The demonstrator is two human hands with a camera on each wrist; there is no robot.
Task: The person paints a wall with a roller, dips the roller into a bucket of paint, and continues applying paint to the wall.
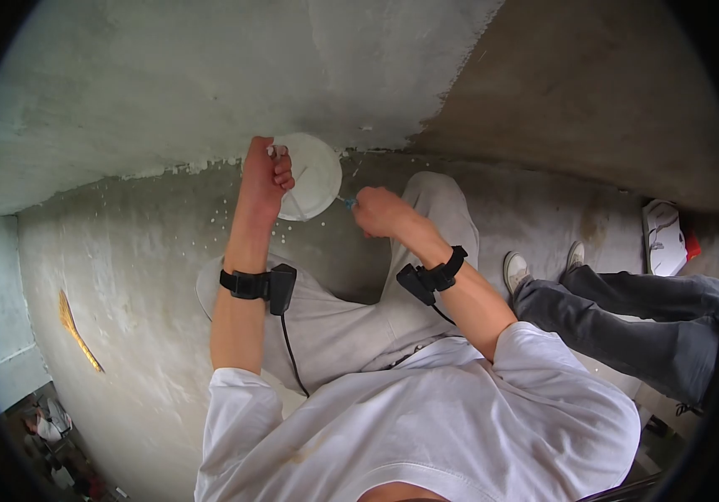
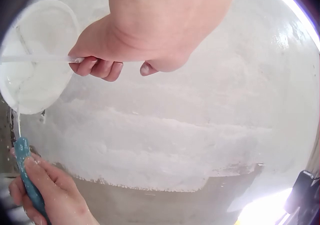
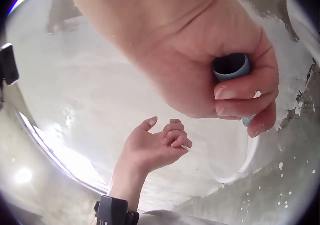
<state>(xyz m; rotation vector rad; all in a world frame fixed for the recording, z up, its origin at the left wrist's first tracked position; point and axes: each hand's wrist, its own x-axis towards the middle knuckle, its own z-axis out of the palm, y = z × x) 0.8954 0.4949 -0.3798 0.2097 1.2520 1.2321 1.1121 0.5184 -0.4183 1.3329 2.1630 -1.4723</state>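
Note:
A round white bucket (image 1: 319, 159) of white paint stands close to the wall's foot. My left hand (image 1: 266, 176) is beside it with curled fingers, gripping a thin white strip (image 2: 42, 59) that looks like the bucket's handle and crosses over the bucket in the left wrist view. On the other side, my right hand (image 1: 380, 212) holds a blue handle (image 2: 31, 185), apparently a paint roller's. From that handle a thin rod (image 2: 19, 125) runs to the bucket's rim; the roller's far end is hidden. In the right wrist view the handle's hollow end (image 3: 231, 67) shows between thumb and fingers.
The wall (image 1: 234, 75) is coated pale on the left and bare at the right (image 1: 594, 75). White drops spot the grey floor (image 1: 142, 251). A yellow broom (image 1: 79, 330) lies to the left. Another person's legs (image 1: 619, 305) and a white object (image 1: 663, 238) are at right.

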